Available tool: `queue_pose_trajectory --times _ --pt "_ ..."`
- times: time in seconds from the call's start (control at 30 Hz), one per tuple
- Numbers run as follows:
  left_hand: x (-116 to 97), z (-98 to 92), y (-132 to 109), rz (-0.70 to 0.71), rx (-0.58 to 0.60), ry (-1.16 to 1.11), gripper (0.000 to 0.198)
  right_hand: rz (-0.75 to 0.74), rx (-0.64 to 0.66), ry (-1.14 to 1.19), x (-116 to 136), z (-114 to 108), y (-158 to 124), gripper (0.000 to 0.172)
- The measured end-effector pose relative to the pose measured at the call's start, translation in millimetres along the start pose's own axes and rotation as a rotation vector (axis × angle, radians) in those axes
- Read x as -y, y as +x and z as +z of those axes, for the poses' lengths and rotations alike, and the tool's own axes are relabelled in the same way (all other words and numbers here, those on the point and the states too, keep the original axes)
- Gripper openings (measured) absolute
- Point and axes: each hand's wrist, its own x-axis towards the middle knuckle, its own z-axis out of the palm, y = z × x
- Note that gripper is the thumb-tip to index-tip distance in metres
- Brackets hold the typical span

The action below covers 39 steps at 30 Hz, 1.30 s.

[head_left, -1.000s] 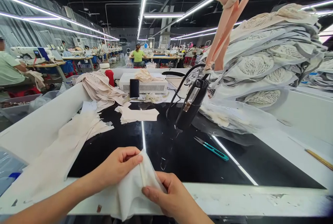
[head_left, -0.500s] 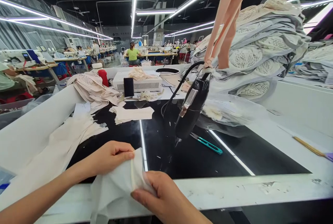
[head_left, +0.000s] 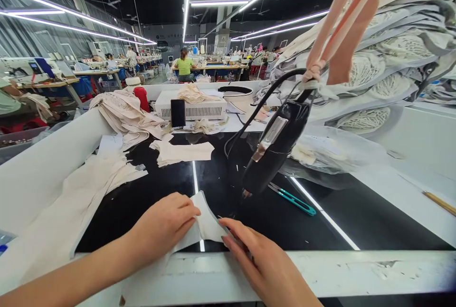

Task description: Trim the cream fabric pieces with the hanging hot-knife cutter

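A white piece of fabric (head_left: 210, 226) lies at the front of the black glossy work surface (head_left: 117, 212), its near part hanging over the white table edge. On its left side my left hand (head_left: 167, 224) is closed, gripping the cloth between thumb and fingers. My right hand (head_left: 254, 252) pinches its right edge, thumb below and fingers above. Just beyond my hands hangs a black corded power tool (head_left: 274, 145), tilted, its metal tip low over the surface. Beside that tip lie teal thread snips (head_left: 295, 201).
Cream fabric pieces (head_left: 71, 202) are heaped at left, with a smaller stack (head_left: 183, 152) behind my hands. A white vented box (head_left: 210, 107), a phone (head_left: 178, 113) and a red thread cone (head_left: 141, 99) stand at the back. Bundled cloth (head_left: 374, 60) towers at right, beside a plastic bag (head_left: 342, 152).
The fabric has gone from being held up to lying lower, flatter on the black surface. My right hand has shifted right along its edge. The view has turned slightly.
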Motion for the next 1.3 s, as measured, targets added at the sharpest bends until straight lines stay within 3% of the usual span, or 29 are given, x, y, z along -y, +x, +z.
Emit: queue_pose_trajectory --times 0.1,0.3,0.5,0.63,0.77,0.9,0.97,1.13,1.3 --pt "-4.0 4.1 -12.0 0.082 0.062 0.051 0.021 -0.026 -0.006 -0.093 1.5 -4.6 1.7 0.034" --pt "11.9 2.9 -19.0 0.222 0.033 0.020 0.028 -0.101 -0.086 -0.383 -2.8 -7.8 11.5 0.037" --pt "12.0 -4.3 -16.5 0.229 0.058 -0.057 0.032 -0.202 -0.059 -0.502 -0.8 -2.1 13.3 0.032" --pt "0.9 -2.2 -6.5 0.163 0.041 -0.018 0.029 -0.225 -0.075 -0.511 -3.3 -5.1 6.4 0.033" --pt "-1.5 12.8 7.0 0.198 0.004 0.069 0.026 -0.184 -0.103 -0.517 -15.2 -23.1 -9.9 0.045" --pt "1.7 25.6 14.3 0.236 -0.013 0.183 0.025 -0.059 -0.109 -0.467 -24.6 -44.8 -20.2 0.043" --pt "2.3 27.9 14.1 0.253 -0.012 0.228 0.024 -0.067 -0.119 -0.418 -22.7 -48.1 -17.4 0.037" --pt "2.5 29.9 8.3 0.280 -0.052 0.256 0.015 -0.259 -0.140 -0.412 -9.2 -25.5 3.8 0.032" --pt "5.7 34.3 3.5 0.288 -0.099 0.276 0.019 -0.358 -0.172 -0.518 -3.4 -8.0 10.3 0.029"
